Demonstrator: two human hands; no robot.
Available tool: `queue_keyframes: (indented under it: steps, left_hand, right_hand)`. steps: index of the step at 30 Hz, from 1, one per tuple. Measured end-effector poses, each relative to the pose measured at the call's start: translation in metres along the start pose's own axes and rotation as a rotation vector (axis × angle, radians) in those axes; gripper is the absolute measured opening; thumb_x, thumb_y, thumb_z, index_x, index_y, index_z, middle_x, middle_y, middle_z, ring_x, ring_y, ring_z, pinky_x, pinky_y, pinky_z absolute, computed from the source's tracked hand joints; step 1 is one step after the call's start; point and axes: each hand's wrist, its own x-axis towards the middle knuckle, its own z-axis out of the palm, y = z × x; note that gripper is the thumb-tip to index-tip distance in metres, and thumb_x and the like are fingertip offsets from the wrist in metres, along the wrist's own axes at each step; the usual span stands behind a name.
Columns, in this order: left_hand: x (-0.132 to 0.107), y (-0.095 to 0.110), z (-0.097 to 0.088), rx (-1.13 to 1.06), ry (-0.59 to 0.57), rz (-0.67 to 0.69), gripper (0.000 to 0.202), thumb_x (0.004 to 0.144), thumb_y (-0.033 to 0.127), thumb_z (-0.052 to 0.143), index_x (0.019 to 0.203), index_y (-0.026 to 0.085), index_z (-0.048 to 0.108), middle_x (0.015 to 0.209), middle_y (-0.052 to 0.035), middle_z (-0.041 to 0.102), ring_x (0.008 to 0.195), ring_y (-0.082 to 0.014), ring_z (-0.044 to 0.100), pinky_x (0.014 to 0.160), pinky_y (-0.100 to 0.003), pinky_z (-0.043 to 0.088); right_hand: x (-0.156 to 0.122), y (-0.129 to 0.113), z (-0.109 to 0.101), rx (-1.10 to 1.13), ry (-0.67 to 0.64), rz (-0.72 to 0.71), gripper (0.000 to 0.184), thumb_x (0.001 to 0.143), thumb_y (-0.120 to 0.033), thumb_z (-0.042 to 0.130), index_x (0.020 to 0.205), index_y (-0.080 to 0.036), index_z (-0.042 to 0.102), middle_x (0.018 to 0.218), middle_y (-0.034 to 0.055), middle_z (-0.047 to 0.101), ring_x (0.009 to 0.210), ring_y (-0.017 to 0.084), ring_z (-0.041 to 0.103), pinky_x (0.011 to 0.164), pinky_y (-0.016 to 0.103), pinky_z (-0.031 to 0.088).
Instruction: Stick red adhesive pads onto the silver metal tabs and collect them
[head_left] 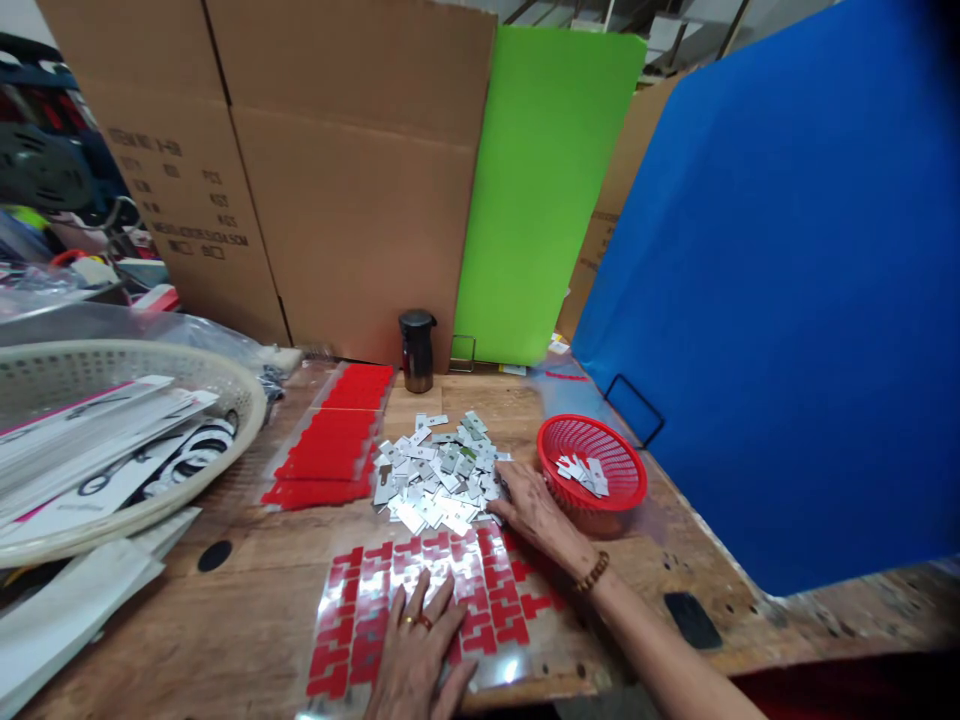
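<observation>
My left hand [424,640] lies flat with fingers spread on a clear plastic sheet [480,668] with rows of red T-shaped stickers [330,640]. Rings circle its fingers. My right hand [534,508], a beaded bracelet at the wrist, touches the right edge of a heap of small flat silvery metal plates [439,475]. Its thumb and fingers are apart, and no plate shows clearly between them. Just right of this hand stands a red plastic basket [634,475] with several plates [585,472] inside.
More red sticker sheets [330,440] are stacked left of the heap. A dark lidded jug [417,350] stands behind it. At left, a large cream basket [247,400] holds printed cards. Cardboard [352,220], a green board [540,200] and a blue board [787,300] wall the wooden table.
</observation>
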Motion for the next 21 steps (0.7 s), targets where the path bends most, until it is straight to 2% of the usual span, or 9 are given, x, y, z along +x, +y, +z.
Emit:
queue_keyframes:
  steps: [3, 8, 11, 15, 17, 19, 21]
  left_hand:
    - [0.000, 0.002, 0.001, -0.029, 0.000, -0.058, 0.038, 0.078, 0.029, 0.060, 0.115, 0.023, 0.057, 0.126, -0.0104, 0.057, 0.122, -0.0323, 0.046, 0.097, -0.051, 0.041]
    - [0.003, 0.002, -0.006, -0.014, -0.001, -0.006, 0.040, 0.079, 0.029, 0.059, 0.118, 0.023, 0.055, 0.126, -0.0089, 0.058, 0.119, -0.0317, 0.049, 0.090, -0.050, 0.047]
    - [0.003, 0.001, -0.008, -0.029, 0.001, -0.017, 0.041, 0.079, 0.027, 0.059, 0.120, 0.023, 0.054, 0.127, -0.0089, 0.058, 0.120, -0.0298, 0.049, 0.091, -0.047, 0.047]
    - [0.003, 0.004, -0.012, -0.156, -0.010, -0.090, 0.041, 0.079, 0.024, 0.059, 0.120, 0.025, 0.054, 0.126, -0.0084, 0.058, 0.122, -0.0284, 0.048, 0.095, -0.049, 0.044]
    - [0.007, 0.009, -0.018, -0.289, -0.015, -0.218, 0.037, 0.080, 0.026, 0.058, 0.117, 0.025, 0.057, 0.123, -0.0086, 0.060, 0.120, -0.0288, 0.049, 0.095, -0.050, 0.044]
    - [0.016, 0.014, -0.029, -0.464, -0.023, -0.466, 0.033, 0.081, 0.029, 0.056, 0.113, 0.024, 0.060, 0.120, -0.0098, 0.062, 0.117, -0.0282, 0.052, 0.095, -0.047, 0.045]
    - [0.030, 0.019, -0.042, -0.688, -0.003, -0.771, 0.034, 0.082, 0.033, 0.055, 0.113, 0.021, 0.058, 0.115, -0.0103, 0.064, 0.107, -0.0249, 0.060, 0.091, -0.040, 0.048]
  right_hand:
    - [0.009, -0.007, -0.004, -0.023, -0.103, 0.012, 0.023, 0.081, -0.022, 0.058, 0.103, -0.017, 0.057, 0.105, 0.0100, 0.059, 0.100, 0.024, 0.050, 0.088, 0.040, 0.036]
    - [0.011, -0.007, -0.009, 0.051, -0.077, -0.006, 0.015, 0.078, -0.020, 0.061, 0.093, -0.016, 0.062, 0.097, 0.0081, 0.063, 0.093, 0.020, 0.054, 0.086, 0.032, 0.037]
    - [0.010, -0.008, -0.015, 0.112, -0.006, 0.032, 0.013, 0.083, -0.021, 0.053, 0.091, -0.016, 0.063, 0.088, 0.0058, 0.065, 0.082, 0.018, 0.058, 0.078, 0.028, 0.041]
    - [-0.002, -0.020, -0.021, 0.191, 0.183, 0.147, 0.022, 0.088, -0.025, 0.043, 0.083, -0.016, 0.063, 0.081, 0.0052, 0.065, 0.074, 0.017, 0.058, 0.070, 0.027, 0.042]
    - [-0.015, -0.029, -0.020, 0.403, 0.236, 0.276, 0.021, 0.085, -0.031, 0.050, 0.077, -0.017, 0.062, 0.072, 0.0032, 0.064, 0.066, 0.016, 0.057, 0.062, 0.026, 0.043]
    - [-0.031, -0.039, -0.015, 0.762, 0.194, 0.444, 0.022, 0.078, -0.037, 0.059, 0.073, -0.016, 0.061, 0.061, 0.0001, 0.060, 0.053, 0.013, 0.053, 0.051, 0.023, 0.040]
    - [-0.046, -0.050, -0.008, 1.080, 0.105, 0.561, 0.026, 0.072, -0.041, 0.065, 0.075, -0.016, 0.059, 0.054, -0.0026, 0.057, 0.045, 0.010, 0.049, 0.044, 0.020, 0.037]
